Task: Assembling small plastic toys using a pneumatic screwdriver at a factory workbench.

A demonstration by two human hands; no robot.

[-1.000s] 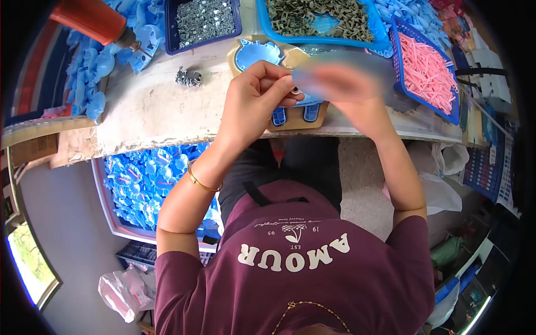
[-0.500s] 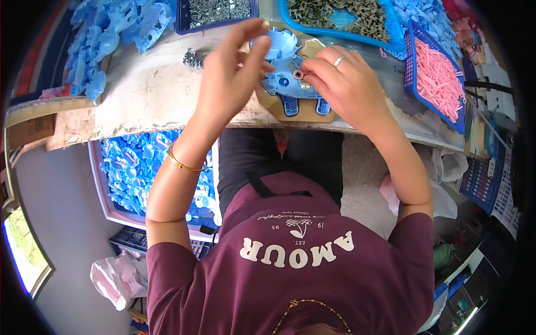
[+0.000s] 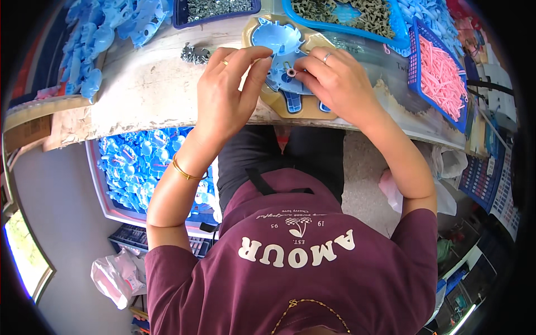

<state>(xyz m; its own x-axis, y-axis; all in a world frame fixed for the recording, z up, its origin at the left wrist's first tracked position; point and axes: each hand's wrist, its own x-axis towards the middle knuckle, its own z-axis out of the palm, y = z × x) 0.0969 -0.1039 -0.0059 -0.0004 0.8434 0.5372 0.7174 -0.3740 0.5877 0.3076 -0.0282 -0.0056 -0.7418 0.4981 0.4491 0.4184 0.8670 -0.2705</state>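
A light-blue plastic figure shell (image 3: pixel 276 38) lies open side up in a tan fixture board (image 3: pixel 254 27) at the table's front edge. Above its left side is my left hand (image 3: pixel 231 84), thumb and forefinger drawn close together. Whatever they pinch, if anything, is too small to make out. From the right, my right hand (image 3: pixel 340 84) pinches a small pink ring-ended piece (image 3: pixel 291 72) over the shell's middle. The fingers hide the rest of that piece. A metal clip-like part (image 3: pixel 286 65) shows beside the ring.
Behind the fixture are a tray of small screws (image 3: pixel 218 8) and a blue tray of grey-brown parts (image 3: pixel 357 17). Pink strips fill a blue basket (image 3: pixel 441 78) at right. A small metal pile (image 3: pixel 194 54) lies left. Below sits a bin of blue shells (image 3: pixel 142 170).
My left hand has come down toward the shell, its thumb and forefinger closing together. My right hand and the pink piece have shifted slightly left.
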